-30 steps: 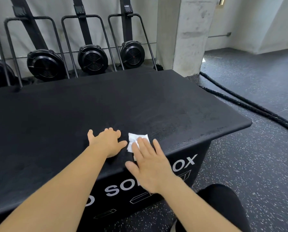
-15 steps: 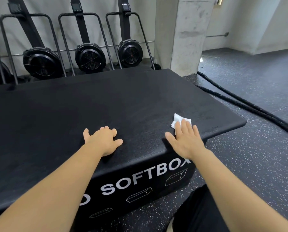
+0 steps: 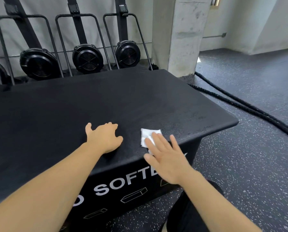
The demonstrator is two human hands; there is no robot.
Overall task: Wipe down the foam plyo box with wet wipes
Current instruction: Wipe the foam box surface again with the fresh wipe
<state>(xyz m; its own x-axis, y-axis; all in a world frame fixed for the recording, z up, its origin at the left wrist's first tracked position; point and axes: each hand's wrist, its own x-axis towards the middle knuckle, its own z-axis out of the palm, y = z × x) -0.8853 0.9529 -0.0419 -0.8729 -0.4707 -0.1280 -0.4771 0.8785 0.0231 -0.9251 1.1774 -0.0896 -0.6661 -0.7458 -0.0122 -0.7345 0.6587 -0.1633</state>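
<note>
The black foam plyo box (image 3: 93, 104) fills the middle of the view, with white "SOFTBOX" lettering on its near side. A white wet wipe (image 3: 147, 135) lies flat on the box top close to the near edge. My right hand (image 3: 165, 158) presses the wipe down with flat, spread fingers; the palm hangs over the box's near edge. My left hand (image 3: 104, 138) rests palm down on the box top, just left of the wipe, fingers slightly curled, holding nothing.
Several black fan-wheel exercise machines (image 3: 86, 58) stand against the wall behind the box. A concrete pillar (image 3: 183, 36) rises at the box's far right corner. Thick black battle ropes (image 3: 250, 108) run across the speckled rubber floor (image 3: 250, 173) to the right.
My right hand has slid the wipe back to the left along the near edge, from near the right corner to beside my left hand. The left hand stays put.
</note>
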